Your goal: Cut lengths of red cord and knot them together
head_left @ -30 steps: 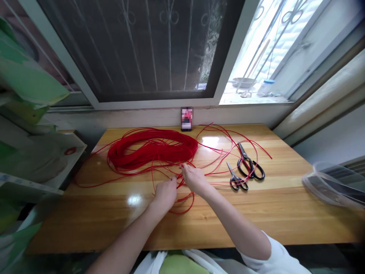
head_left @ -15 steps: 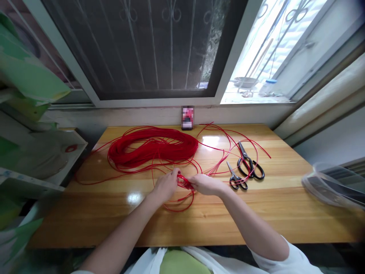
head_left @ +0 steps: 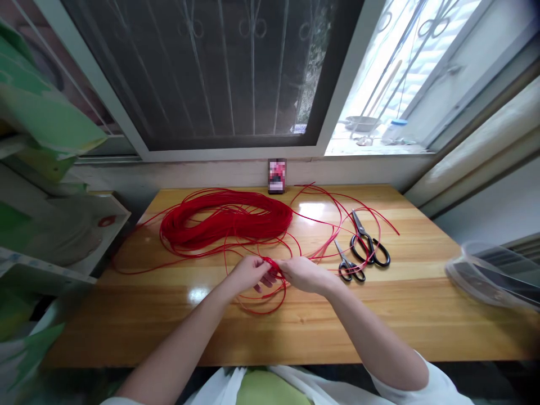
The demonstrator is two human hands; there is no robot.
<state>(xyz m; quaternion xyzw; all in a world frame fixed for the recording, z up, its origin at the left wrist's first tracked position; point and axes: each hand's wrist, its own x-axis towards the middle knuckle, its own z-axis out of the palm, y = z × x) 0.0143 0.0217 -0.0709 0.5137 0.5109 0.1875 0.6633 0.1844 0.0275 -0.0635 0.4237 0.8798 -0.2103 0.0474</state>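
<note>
Between my two hands is a small knotted bunch of red cord, held just above the table. My left hand pinches its left side with thumb and forefinger, the lower fingers hanging loosely curled. On the other side my right hand is closed on the bunch, its fingertips partly hidden. A loop of the cord droops below the hands onto the wood. Behind them lies a large coil of red cord, with loose strands running left and right.
Small scissors and larger black-handled scissors lie right of my hands, under and among loose strands. A phone leans against the wall at the table's back. A clear plastic container sits at the right edge.
My left hand has turned, so its lower fingers now show below the bunch. My right hand stays closed on the cord in nearly the same place.
</note>
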